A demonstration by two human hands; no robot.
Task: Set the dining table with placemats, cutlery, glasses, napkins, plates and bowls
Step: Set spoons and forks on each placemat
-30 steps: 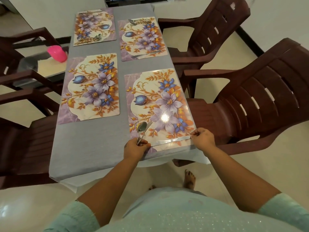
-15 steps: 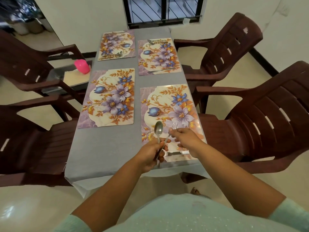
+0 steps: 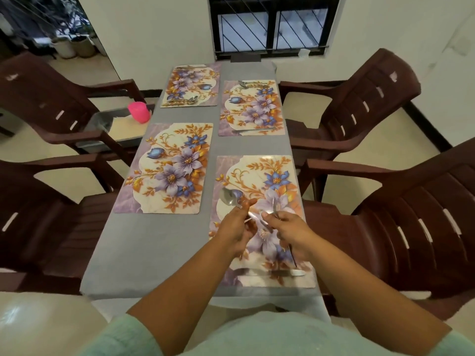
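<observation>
While both hands hover above the near right placemat (image 3: 259,176), the left hand (image 3: 232,228) grips a spoon (image 3: 229,197) and the right hand (image 3: 289,228) pinches a fork (image 3: 273,209), likely separating them for laying. A knife (image 3: 280,272) already lies along that placemat's near edge on the counter (image 3: 154,253).

The one camera sits on my head, looking forward and steeply down along the grey table (image 3: 154,253) from its near short end. It faces the barred window (image 3: 272,24) on the far wall. My forearms and both hands fill the close foreground; chairs (image 3: 411,214) flank both sides. No second view shares this scene.
</observation>
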